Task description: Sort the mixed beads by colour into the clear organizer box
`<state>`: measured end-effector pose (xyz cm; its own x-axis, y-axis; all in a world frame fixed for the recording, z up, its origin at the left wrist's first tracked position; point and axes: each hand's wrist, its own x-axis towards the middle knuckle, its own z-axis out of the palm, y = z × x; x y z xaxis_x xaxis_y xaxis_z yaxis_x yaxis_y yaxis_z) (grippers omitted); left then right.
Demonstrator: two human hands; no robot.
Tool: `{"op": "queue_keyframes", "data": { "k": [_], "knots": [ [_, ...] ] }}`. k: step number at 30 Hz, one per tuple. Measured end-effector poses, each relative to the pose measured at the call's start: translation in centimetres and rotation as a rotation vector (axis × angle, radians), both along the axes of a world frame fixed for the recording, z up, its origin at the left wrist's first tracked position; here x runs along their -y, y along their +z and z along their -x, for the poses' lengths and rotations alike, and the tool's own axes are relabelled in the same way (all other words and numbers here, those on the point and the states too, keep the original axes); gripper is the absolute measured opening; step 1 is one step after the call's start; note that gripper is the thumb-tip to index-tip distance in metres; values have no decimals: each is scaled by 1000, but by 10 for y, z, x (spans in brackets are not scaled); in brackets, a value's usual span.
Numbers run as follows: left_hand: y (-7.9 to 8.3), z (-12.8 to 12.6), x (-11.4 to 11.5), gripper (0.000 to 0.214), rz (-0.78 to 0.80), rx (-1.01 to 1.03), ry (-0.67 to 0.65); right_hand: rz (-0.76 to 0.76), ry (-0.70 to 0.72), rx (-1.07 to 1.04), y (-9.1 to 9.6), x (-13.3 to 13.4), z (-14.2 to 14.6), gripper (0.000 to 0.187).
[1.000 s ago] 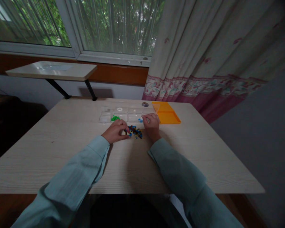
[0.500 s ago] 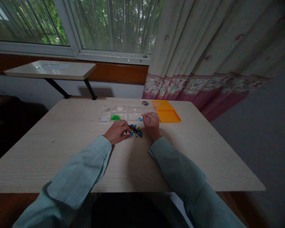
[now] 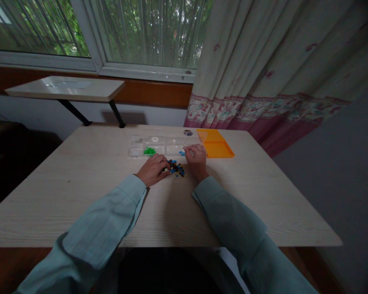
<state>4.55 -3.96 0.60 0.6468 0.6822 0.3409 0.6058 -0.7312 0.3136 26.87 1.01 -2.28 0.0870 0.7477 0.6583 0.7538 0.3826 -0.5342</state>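
A small pile of mixed pieces [image 3: 177,168], black, blue and yellow, lies on the table; they look like tiny toy bricks. At its left edge is my left hand [image 3: 153,169], palm down, its thumb and fingers curled in at the pieces; what they grip is too small to name. Behind the pile stands a clear divided tray [image 3: 174,148]. Green pieces [image 3: 149,151] fill part of one front compartment, and a few blue pieces [image 3: 182,153] lie in another. Over the tray's right end, my right hand [image 3: 197,158] is closed in a pinch, its contents hidden.
An open orange case [image 3: 220,149] lies right of the tray. A dark round spot [image 3: 188,133] shows behind the tray. A small raised shelf [image 3: 88,92] stands at the table's back left. Window and curtain [image 3: 233,81] are behind the wooden table [image 3: 251,196].
My left hand's thumb and fingers have drawn somewhat closer together at the pile's edge. My right hand stays over the tray almost unmoved. The view has shifted very slightly.
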Motion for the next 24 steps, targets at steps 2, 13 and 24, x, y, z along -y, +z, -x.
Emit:
{"op": "queue_keyframes", "data": {
  "k": [2, 13, 24],
  "knots": [
    [-1, -1, 0, 18, 2, 8, 8, 4, -1, 3, 0, 0, 0, 22],
    [-5, -3, 0, 18, 19, 31, 13, 8, 5, 6, 2, 1, 0, 21],
    [-5, -6, 0, 18, 27, 2, 8, -2, 16, -18, 4, 2, 1, 21]
  ]
}}
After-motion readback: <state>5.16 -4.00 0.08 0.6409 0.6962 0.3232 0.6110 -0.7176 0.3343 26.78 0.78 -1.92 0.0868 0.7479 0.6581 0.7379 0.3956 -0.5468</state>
